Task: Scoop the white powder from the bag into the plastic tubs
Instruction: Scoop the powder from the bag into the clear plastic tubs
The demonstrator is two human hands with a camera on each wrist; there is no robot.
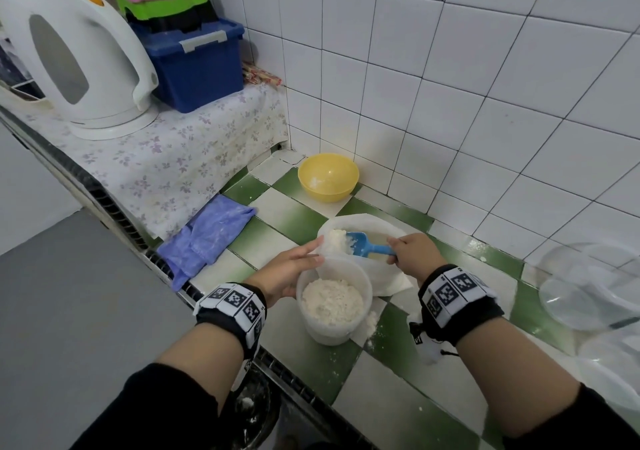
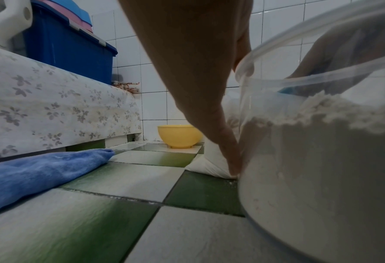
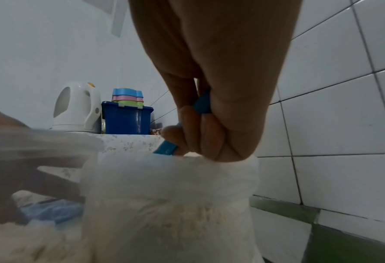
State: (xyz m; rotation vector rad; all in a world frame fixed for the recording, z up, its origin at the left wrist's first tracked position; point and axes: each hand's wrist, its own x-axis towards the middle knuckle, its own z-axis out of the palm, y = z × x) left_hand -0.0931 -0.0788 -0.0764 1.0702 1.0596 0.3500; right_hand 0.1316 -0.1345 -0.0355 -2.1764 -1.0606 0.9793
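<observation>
Powder [image 1: 333, 301] already filled much of the plastic tub [image 1: 334, 326], which stood on the tiled desk [image 1: 398, 401] nearest the person, its rim just under the left hand's grip. That left hand [image 1: 289, 271] lay against the tub's far-left wall with the fingers fairly straight along it, steadying rather than clutching, and the fingertips reached the edge of the bag [image 1: 375, 266] touching the tub behind. The right hand [image 1: 414, 254] was closed round the handle of a blue scoop [image 1: 360, 244], fingers curled tight, as the right wrist view showed. Ahead of that grip the scoop's blade sat inside the bag's open mouth, heaped with powder, level with the tub's rim and just beyond it.

Judging by this, the step in hand was carrying a loaded scoop across to the tub. To do it well, the blade should stay level until fully over the tub's opening, then tip slowly near the mound, since spilled powder [image 1: 370, 325] already dusted the desk to the right of the tub. The left grip should keep the tub from sliding and hold the bag's lip down.

Farther off stood a blue cloth [image 1: 207, 238], then a yellow bowl [image 1: 328, 176] by the wall.
</observation>
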